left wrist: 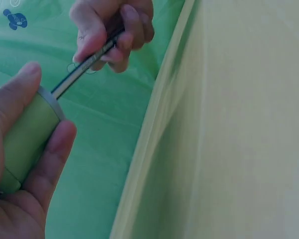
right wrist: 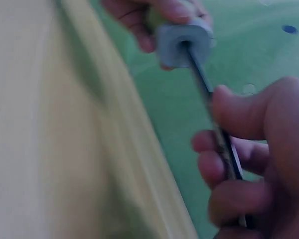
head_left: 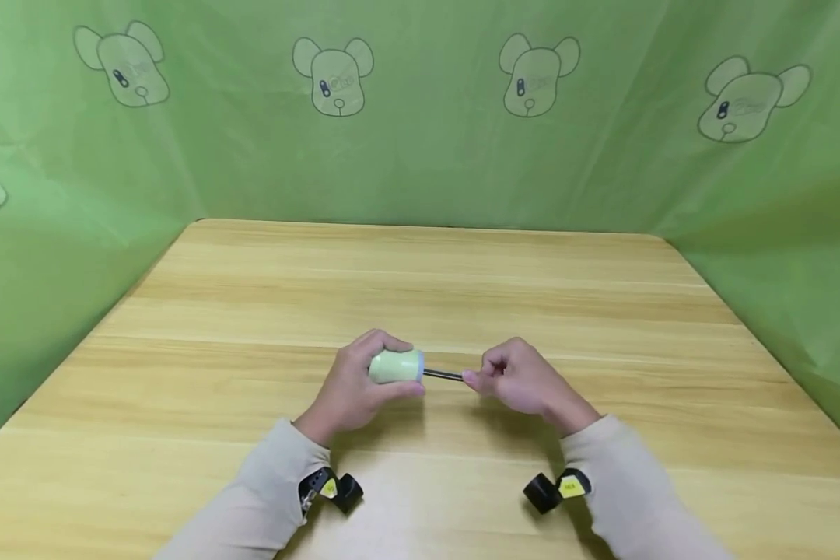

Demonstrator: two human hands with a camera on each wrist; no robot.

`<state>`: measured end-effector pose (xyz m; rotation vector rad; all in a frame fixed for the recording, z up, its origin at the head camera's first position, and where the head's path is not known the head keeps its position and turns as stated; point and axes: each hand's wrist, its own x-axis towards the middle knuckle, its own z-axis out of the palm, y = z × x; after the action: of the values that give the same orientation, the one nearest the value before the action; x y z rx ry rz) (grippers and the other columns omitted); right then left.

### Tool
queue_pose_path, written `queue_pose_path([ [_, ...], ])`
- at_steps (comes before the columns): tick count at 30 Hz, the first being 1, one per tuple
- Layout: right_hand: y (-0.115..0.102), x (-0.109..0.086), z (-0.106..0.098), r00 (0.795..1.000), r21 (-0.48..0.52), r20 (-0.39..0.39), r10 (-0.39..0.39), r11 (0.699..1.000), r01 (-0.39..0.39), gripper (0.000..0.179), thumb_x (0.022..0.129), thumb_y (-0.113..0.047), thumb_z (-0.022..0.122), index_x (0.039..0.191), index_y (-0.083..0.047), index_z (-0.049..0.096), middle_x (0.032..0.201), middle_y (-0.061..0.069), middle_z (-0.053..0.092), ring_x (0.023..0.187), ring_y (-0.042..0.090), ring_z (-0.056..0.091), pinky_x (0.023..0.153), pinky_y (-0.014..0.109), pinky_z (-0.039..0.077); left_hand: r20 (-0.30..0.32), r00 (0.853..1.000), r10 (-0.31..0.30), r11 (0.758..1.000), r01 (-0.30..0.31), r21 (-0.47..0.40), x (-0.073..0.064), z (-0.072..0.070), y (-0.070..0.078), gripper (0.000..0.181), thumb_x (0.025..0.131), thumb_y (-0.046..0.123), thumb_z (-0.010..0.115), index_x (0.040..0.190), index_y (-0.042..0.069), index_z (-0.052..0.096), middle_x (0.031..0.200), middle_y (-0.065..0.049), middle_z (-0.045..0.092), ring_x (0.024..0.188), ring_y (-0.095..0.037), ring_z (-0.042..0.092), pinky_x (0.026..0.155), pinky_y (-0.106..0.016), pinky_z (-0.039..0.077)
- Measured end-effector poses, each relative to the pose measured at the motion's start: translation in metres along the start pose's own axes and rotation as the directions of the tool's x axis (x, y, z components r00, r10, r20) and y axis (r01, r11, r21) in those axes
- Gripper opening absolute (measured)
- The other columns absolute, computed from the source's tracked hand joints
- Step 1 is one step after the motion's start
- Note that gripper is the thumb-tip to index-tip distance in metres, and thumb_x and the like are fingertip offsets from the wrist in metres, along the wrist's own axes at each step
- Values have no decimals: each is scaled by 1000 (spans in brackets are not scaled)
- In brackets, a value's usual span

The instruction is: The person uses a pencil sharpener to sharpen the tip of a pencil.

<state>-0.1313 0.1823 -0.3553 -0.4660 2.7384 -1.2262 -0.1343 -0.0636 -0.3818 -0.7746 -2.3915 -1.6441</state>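
Observation:
My left hand grips a light green pencil sharpener, its thumb and fingers along opposite sides. The sharpener lies on its side in the hand, its blue-grey end face turned toward my right hand. A dark striped pencil runs into the round hole in that face, its tip hidden inside. Between thumb and curled fingers my right hand pinches the other part of the pencil. Both hands hold these things above the wooden table, near the middle of the head view.
Green curtains printed with bear-like heads stand behind the table and along both sides. Small black cameras are strapped over the light sleeves at each wrist. The table's far edge runs along the back curtain.

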Motion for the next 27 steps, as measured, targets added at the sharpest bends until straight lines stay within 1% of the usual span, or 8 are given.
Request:
queue_pose_path([
  [2, 2, 1, 4, 995, -117, -87, -53, 992, 43, 27, 87, -22, 74, 65, -8, 67, 60, -6, 52, 55, 11, 44, 49, 24, 38, -29, 999, -25, 1000, 25, 1, 0, 1, 0, 41, 73, 13, 86, 107, 6, 64, 102, -5, 63, 76, -19, 56, 58, -29, 52],
  [4, 3, 3, 9, 969, -233, -204, -138, 968, 89, 19, 85, -26, 77, 73, -11, 73, 67, -6, 58, 60, 10, 49, 53, 26, 44, -64, 996, -66, 998, 65, -12, 1, 1, 0, 41, 74, 15, 85, 108, 7, 64, 102, -5, 63, 77, -19, 56, 59, -30, 53],
  [6, 5, 4, 13, 917, -305, -312, -247, 940, 150, 15, 81, -25, 81, 79, -11, 74, 73, -3, 61, 64, 11, 53, 57, 28, 47, -90, 991, -102, 994, 99, -34, 1, 1, 0, 41, 75, 16, 85, 110, 7, 64, 102, -6, 63, 78, -20, 56, 59, -31, 53],
  [9, 9, 6, 17, 815, -346, -407, -413, 895, 281, 13, 78, -13, 82, 82, -7, 71, 78, 1, 62, 65, 14, 55, 57, 30, 49, -116, 981, -155, 986, 146, -80, 2, 0, -1, 43, 76, 17, 84, 112, 7, 64, 102, -10, 62, 78, -23, 56, 59, -32, 53],
  [12, 14, 8, 18, 715, -388, -428, -553, 827, 407, 9, 78, -1, 73, 82, -5, 67, 80, 4, 63, 67, 18, 57, 59, 30, 47, -136, 969, -205, 974, 189, -120, 2, -1, -1, 43, 75, 15, 84, 112, 7, 64, 100, -12, 61, 78, -24, 56, 58, -32, 53],
  [17, 16, 10, 17, 591, -456, -434, -680, 732, 507, 22, 67, 1, 53, 84, -4, 65, 82, 7, 64, 69, 22, 58, 60, 34, 41, -146, 961, -234, 966, 212, -149, 3, -3, 0, 42, 76, 14, 83, 112, 7, 63, 97, -14, 60, 78, -24, 55, 59, -31, 52],
  [22, 13, 11, 15, 522, -522, -443, -729, 683, 511, 11, 77, -12, 65, 84, -3, 64, 80, 7, 64, 72, 25, 61, 65, 41, 41, -138, 965, -225, 965, 201, -169, 3, -2, 2, 42, 77, 14, 83, 114, 7, 63, 98, -14, 60, 77, -24, 55, 58, -30, 52],
  [27, 11, 12, 15, 430, -595, -473, -769, 639, 488, 28, 79, -30, 75, 76, -4, 65, 73, 6, 63, 66, 25, 60, 64, 41, 39, -108, 969, -221, 960, 196, -201, 1, 0, 4, 42, 78, 13, 81, 115, 6, 62, 97, -15, 59, 77, -23, 57, 59, -30, 53],
])
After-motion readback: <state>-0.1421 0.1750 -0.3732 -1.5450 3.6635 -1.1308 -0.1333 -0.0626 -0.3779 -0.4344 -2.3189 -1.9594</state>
